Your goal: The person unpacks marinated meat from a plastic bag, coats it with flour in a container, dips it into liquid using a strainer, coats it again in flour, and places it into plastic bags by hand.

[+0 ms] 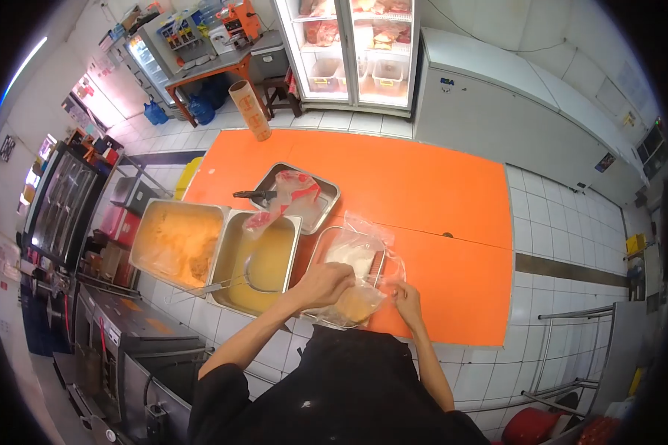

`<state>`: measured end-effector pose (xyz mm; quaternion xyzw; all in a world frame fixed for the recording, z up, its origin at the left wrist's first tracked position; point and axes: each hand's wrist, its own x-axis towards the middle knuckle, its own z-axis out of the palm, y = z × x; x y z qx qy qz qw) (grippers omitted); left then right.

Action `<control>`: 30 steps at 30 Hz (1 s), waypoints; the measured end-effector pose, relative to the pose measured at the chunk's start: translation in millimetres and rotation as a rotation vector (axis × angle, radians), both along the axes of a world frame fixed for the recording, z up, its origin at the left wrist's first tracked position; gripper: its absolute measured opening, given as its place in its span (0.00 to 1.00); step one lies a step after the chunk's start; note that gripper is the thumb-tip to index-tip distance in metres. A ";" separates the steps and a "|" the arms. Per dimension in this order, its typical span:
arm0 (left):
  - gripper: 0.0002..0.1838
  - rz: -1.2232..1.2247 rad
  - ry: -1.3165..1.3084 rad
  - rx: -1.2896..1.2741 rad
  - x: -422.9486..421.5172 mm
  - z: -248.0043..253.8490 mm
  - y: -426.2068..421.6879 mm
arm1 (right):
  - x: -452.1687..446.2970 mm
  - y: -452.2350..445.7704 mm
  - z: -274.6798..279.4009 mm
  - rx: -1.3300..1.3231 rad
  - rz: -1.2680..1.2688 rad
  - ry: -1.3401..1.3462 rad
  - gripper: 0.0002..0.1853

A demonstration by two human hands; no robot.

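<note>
In the head view, a clear plastic bag with yellowish-tan contents (358, 305) lies at the near end of a metal tray (316, 254). My left hand (329, 285) is over the tray, its fingers closed at the bag's upper left side. On the other side, my right hand (407, 302) pinches the loose clear plastic at the bag's right. Farther up the tray is another clear bag with whitish contents (352, 248). What the contents are, I cannot tell. My fingertips are small and partly hidden in the plastic.
Left of the tray stand a deep steel pan of yellowish liquid (237, 248) with a wire strainer (230, 284) and a pan of orange powder (178, 237). Behind them, a tray (330, 204) bears a dark-handled tool (254, 194) and a red-and-clear bag (297, 191). A plastic roll (250, 111) stands on the orange table (453, 193).
</note>
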<state>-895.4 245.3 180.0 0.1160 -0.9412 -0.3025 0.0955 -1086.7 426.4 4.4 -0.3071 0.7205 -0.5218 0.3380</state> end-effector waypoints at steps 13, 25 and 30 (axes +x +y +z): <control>0.06 0.499 0.321 0.138 34.6 161.7 -1.0 | 7.7 -47.5 -4.9 -0.093 -0.164 0.377 0.09; 0.09 0.573 0.896 0.579 45.4 235.3 -27.2 | 1.5 43.1 -38.7 0.149 -0.444 -0.167 0.14; 0.09 0.555 0.711 0.589 43.4 228.7 -41.0 | -31.2 83.7 -4.5 -0.142 -0.467 -0.333 0.12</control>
